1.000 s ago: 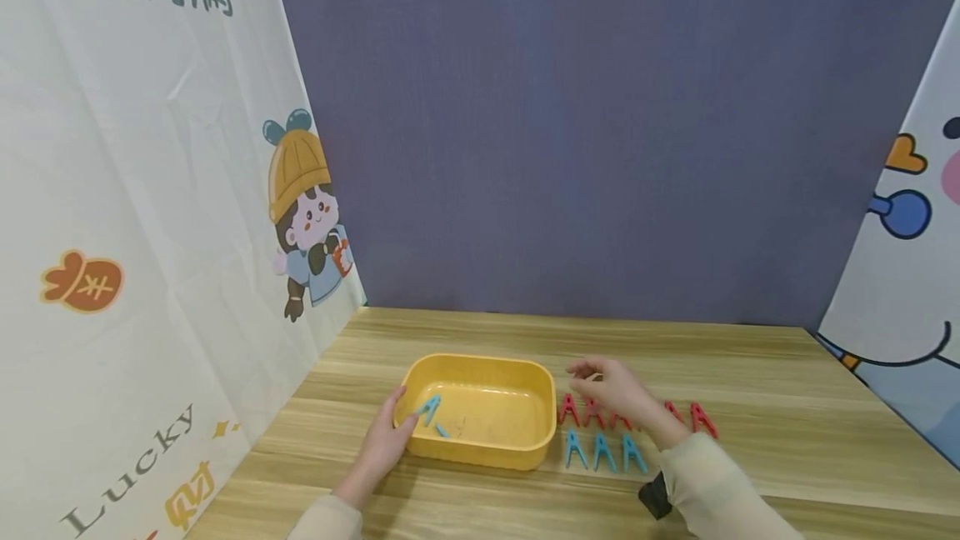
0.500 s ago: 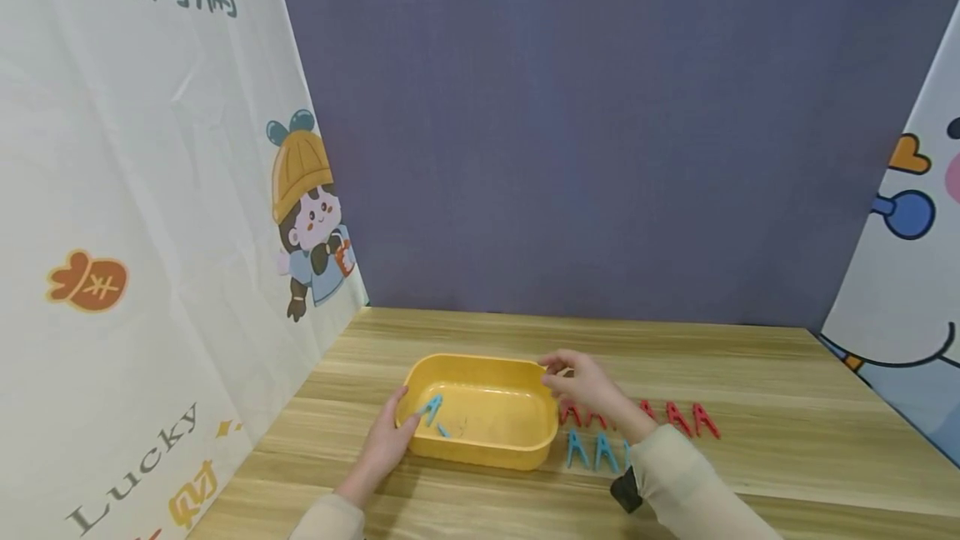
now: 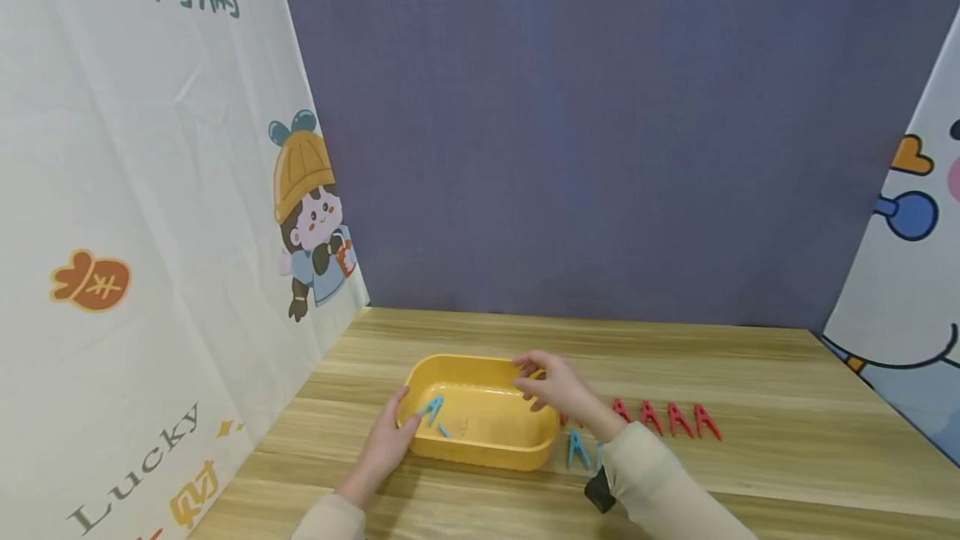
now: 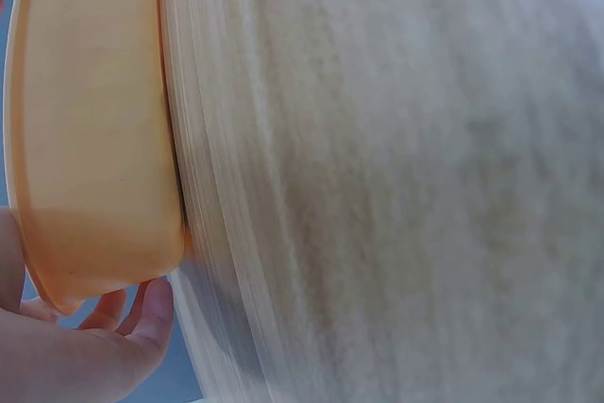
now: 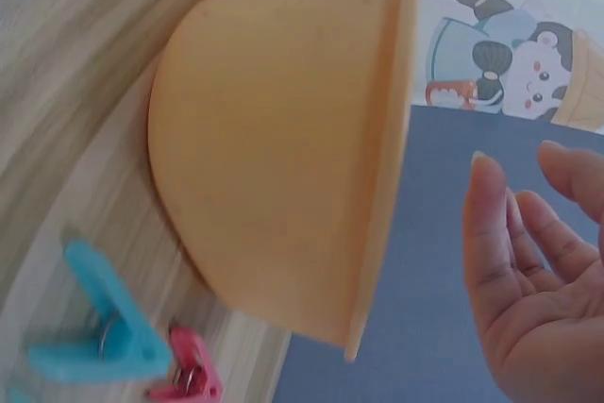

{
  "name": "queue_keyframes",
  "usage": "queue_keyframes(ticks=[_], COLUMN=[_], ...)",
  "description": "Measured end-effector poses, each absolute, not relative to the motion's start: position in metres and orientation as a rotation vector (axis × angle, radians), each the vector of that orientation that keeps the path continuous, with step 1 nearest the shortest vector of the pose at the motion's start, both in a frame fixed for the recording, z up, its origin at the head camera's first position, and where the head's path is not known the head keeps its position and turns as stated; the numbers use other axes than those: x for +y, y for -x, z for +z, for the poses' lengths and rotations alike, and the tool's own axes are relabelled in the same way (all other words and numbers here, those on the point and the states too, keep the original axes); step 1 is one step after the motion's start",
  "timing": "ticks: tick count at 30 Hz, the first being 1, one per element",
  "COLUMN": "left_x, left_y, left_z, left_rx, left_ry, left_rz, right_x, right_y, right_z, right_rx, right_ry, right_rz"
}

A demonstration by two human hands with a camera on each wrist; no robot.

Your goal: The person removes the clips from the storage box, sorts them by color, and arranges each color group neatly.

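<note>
A yellow plastic tray (image 3: pixel 480 457) stands on the table, and my left hand (image 3: pixel 388 442) grips its left end, thumb over the rim and fingers against the outer wall. Inside the tray lie a light-blue clothespin (image 3: pixel 432 408) near the left thumb and a small blue piece (image 3: pixel 444 431). My right hand (image 3: pixel 553 386) hovers at the tray's right end; in the right wrist view its fingers are loosely bent with nothing between them. Right of the tray, red clothespins (image 3: pixel 677 421) stand in a row, with a blue clothespin (image 3: pixel 577 449) in front. The right forearm hides some of them.
The wooden table (image 3: pixel 757 457) reaches back to a dark blue-grey panel (image 3: pixel 570 148). A white printed sheet (image 3: pixel 150 190) borders the left side, and another printed sheet (image 3: pixel 885 290) borders the right. A black object (image 3: pixel 600 490) sits under the right wrist.
My right hand has moved left from above the red clothespins to the tray's right end. The left hand keeps its hold, and the tray stays in place.
</note>
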State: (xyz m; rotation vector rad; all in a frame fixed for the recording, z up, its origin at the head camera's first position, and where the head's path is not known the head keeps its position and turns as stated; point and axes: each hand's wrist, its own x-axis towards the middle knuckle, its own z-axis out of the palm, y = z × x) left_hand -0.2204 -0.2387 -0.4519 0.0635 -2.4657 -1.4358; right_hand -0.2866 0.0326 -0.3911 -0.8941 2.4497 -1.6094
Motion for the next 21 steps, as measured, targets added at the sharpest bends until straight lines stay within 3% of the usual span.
queue_keyframes(ticks=[21], left_x=[-0.236], left_y=[0.221], left_z=[-0.452], left_rx=[-2.445], left_ry=[-0.077], left_rz=[-1.441], right_x=[-0.014], right_y=[0.283], right_z=[-0.409], right_rx=[2.384], right_ry=[0.947], right_rz=[-1.559])
